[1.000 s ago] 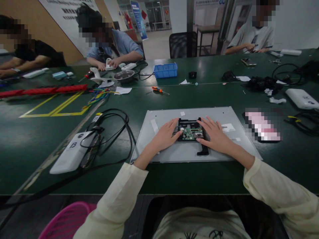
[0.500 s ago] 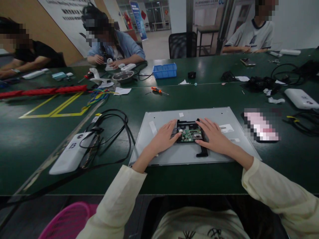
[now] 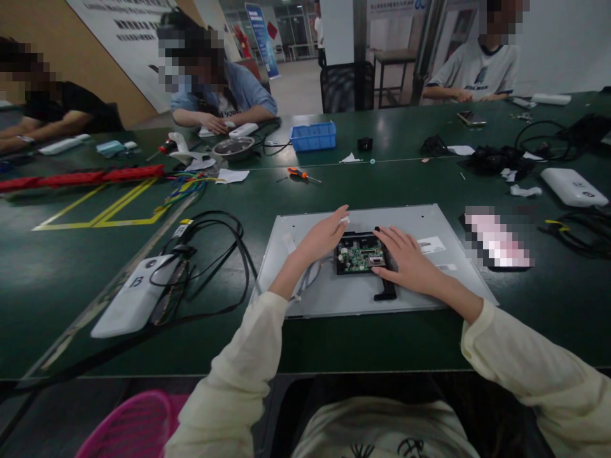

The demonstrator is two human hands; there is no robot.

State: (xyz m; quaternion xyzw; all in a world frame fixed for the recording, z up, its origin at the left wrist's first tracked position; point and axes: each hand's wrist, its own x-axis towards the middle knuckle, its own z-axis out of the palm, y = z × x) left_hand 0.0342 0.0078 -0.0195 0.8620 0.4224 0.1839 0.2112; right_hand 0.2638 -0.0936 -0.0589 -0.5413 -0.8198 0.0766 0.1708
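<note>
A grey metal panel (image 3: 334,296) lies flat on the green table. On its middle sits a black frame (image 3: 386,292) with a green circuit board (image 3: 358,257) inside. My right hand (image 3: 405,257) rests over the frame's right side, its fingers spread and holding nothing. Above and left of the frame is my left hand (image 3: 322,238), its fingertips by a small white piece on the panel's upper part; whether it grips that piece is unclear. Grey cables (image 3: 308,280) run from the frame's left side, partly behind my left wrist.
A white power bank (image 3: 136,296) with black cables lies left of the panel, and a phone (image 3: 499,238) lies right. Beyond are an orange screwdriver (image 3: 298,173), a blue basket (image 3: 314,137) and a metal bowl (image 3: 233,147). Three people sit around the table.
My left hand has lifted off the frame's left edge and moved up toward the small white piece, uncovering the board's left part and cables. My right hand has stayed on the frame.
</note>
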